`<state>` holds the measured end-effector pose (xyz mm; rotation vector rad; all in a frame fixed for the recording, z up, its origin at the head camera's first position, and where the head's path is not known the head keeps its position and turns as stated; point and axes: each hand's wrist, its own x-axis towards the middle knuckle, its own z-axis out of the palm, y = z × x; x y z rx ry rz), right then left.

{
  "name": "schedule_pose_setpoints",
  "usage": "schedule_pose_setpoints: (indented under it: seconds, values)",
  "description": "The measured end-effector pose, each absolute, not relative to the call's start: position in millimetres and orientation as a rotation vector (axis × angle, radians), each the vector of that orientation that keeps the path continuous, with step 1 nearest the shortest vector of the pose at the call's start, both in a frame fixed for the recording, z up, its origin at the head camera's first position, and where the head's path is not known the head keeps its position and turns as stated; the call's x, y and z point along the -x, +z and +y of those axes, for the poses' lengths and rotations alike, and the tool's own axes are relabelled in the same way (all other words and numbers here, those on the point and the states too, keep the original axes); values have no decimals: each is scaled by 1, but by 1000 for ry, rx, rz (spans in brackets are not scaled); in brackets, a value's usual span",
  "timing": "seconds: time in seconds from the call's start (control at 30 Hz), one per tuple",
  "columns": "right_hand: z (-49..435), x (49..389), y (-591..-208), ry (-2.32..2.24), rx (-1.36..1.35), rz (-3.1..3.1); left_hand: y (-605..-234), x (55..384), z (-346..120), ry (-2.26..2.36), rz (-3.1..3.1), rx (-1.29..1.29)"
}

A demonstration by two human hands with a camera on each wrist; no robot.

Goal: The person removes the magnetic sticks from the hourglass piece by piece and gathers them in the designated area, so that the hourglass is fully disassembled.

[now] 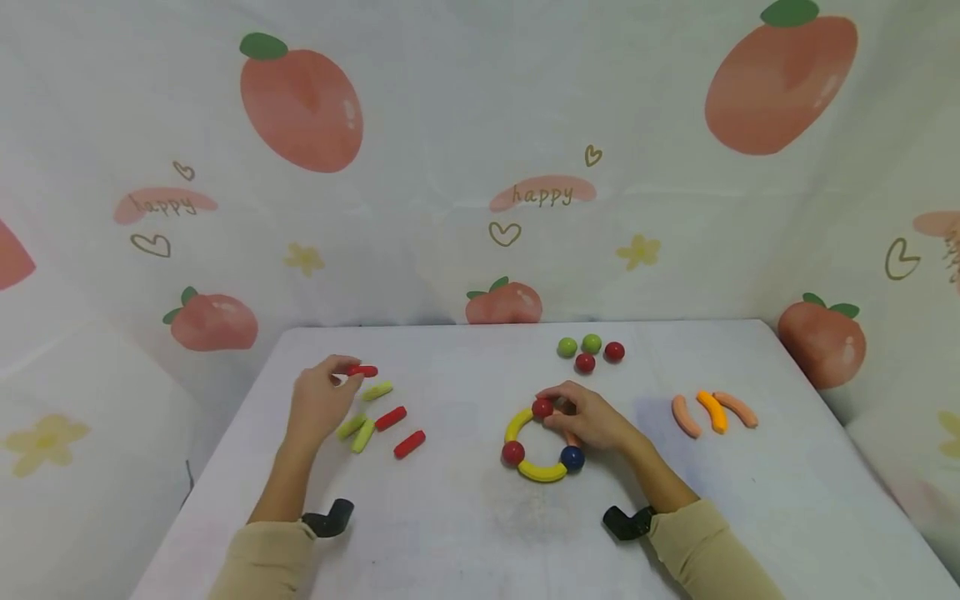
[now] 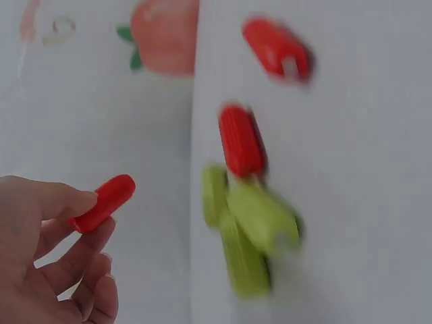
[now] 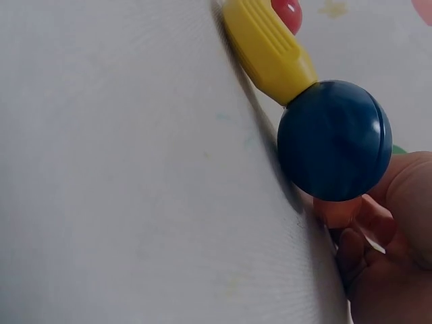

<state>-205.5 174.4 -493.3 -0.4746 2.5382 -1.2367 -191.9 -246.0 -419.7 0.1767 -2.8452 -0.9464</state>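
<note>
Between thumb and fingertips, my left hand (image 1: 318,404) pinches a short red rod (image 2: 115,196), raised at the table's left side. Near that hand lie two red rods (image 1: 409,445) and several light green rods (image 1: 363,436). My right hand (image 1: 588,417) grips a red ball (image 1: 542,408) at the top of a ring of joined pieces. Yellow curved rods (image 1: 543,472) form the ring's left and bottom. A second red ball (image 1: 513,452) joins them, and a blue ball (image 3: 334,140) sits at lower right. An orange curved rod (image 3: 337,210) on the right is partly hidden by my fingers.
At the back of the white table (image 1: 465,533) are two green balls (image 1: 592,343) and two red balls (image 1: 614,352). To the right lie two salmon curved rods (image 1: 686,417) and an orange one (image 1: 712,412). A printed curtain (image 1: 420,167) hangs behind.
</note>
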Motion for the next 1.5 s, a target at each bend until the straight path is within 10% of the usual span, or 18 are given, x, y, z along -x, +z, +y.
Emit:
schedule_pose_setpoints:
  seconds: [0.77,1.13,1.5]
  values:
    - [180,201,-485,-1208,408,2543,-454,192,-295,-893,-3108,-393]
    - [186,174,-461,-1063,173,2562,-400,176,-173,-1030,-2929,119]
    - [174,171,-471,-1042,92,2611,-455,171,-70,-1299,-3163,321]
